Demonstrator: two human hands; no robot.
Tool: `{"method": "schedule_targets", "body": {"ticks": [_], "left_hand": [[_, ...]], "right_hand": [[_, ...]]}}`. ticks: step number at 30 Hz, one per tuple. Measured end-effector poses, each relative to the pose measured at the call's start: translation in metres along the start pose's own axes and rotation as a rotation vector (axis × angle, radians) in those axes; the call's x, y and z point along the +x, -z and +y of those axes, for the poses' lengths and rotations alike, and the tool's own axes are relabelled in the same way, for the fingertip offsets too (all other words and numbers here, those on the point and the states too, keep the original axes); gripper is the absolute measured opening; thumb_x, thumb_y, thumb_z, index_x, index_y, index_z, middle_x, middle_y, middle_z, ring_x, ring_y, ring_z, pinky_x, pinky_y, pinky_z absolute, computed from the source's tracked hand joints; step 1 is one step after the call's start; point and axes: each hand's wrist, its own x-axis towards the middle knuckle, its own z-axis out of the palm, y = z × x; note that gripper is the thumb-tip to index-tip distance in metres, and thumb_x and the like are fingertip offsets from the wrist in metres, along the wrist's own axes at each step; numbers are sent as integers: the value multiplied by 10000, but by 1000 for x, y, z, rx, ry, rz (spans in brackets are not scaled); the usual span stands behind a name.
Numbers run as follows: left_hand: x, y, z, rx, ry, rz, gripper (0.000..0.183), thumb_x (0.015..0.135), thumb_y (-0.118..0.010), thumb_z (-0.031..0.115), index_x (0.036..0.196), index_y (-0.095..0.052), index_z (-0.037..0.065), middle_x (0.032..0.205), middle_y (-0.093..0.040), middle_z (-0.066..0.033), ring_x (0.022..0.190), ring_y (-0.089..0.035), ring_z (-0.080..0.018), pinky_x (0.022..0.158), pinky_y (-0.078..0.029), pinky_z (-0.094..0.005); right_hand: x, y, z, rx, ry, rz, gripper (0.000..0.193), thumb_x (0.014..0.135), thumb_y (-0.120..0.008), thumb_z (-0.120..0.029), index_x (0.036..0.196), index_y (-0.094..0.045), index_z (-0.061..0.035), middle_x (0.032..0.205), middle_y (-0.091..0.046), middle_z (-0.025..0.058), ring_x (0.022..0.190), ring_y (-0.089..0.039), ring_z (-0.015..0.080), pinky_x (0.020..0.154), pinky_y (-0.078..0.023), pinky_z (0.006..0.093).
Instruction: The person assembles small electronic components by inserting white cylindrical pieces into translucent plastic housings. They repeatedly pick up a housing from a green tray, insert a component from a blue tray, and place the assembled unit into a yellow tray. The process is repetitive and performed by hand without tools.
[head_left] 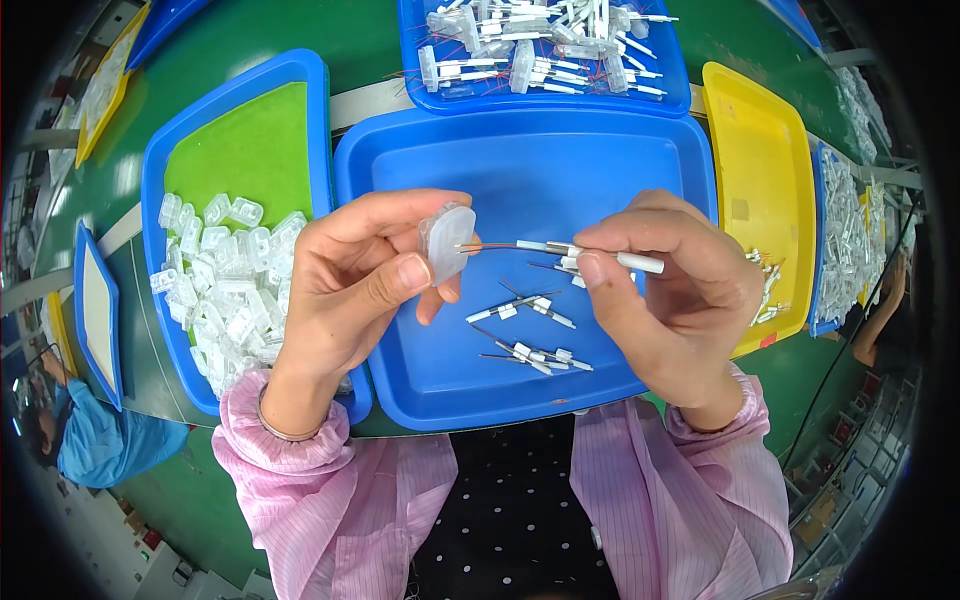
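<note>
My left hand point(365, 265) pinches a clear plastic housing point(450, 243) with a rounded outline, held upright on its edge. Between thumb and fingers, my right hand point(670, 290) grips a slim white wired part point(640, 262) with a white sleeve and thin reddish-brown wires. The wire ends reach to the face of the housing; whether they go into it I cannot tell. Both hands are over a blue tray point(440, 390), where several similar wired parts point(530, 355) lie loose.
Left stands a blue-rimmed tray point(325, 120) with a green bottom and a heap of clear housings point(235, 280). Behind, another blue tray point(690, 90) holds many housings with wired parts point(540, 60). A yellow tray point(760, 180) with small white pieces is at right. A blue-sleeved person point(120, 440) is far left.
</note>
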Motion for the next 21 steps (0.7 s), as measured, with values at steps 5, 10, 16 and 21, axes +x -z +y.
{"method": "schedule_targets", "body": {"ticks": [5,10,16,21], "left_hand": [[1,1,0,-88,-12,-23,351,827,-577,89,1141,-501,-48,925,-607,-174,701,-588,-157,517,-456,-229],[1,0,0,-143,-17,-42,358,824,-578,82,1144,-495,-54,938,-601,-185,711,-588,-166,519,-459,-232],[2,2,1,-45,-65,-49,348,801,-596,51,1115,-511,-75,962,-580,-183,754,-586,-176,561,-477,-247],[1,-4,0,143,-205,5,357,735,-623,-63,1078,-531,-98,996,-540,-162,827,-577,-192,695,-510,-290]], "right_hand": [[0,0,-3,50,-33,2,131,701,-612,93,818,-600,35,752,-599,85,647,-511,118,589,-384,222],[0,-1,-2,39,-19,-5,136,692,-611,98,814,-599,39,736,-594,86,626,-508,116,560,-372,223],[3,1,-6,-97,154,-50,194,630,-622,116,812,-612,47,689,-585,102,556,-498,135,498,-353,230],[3,-5,-5,-200,263,-58,197,641,-639,100,829,-626,43,691,-601,112,548,-524,154,493,-383,247]]}}
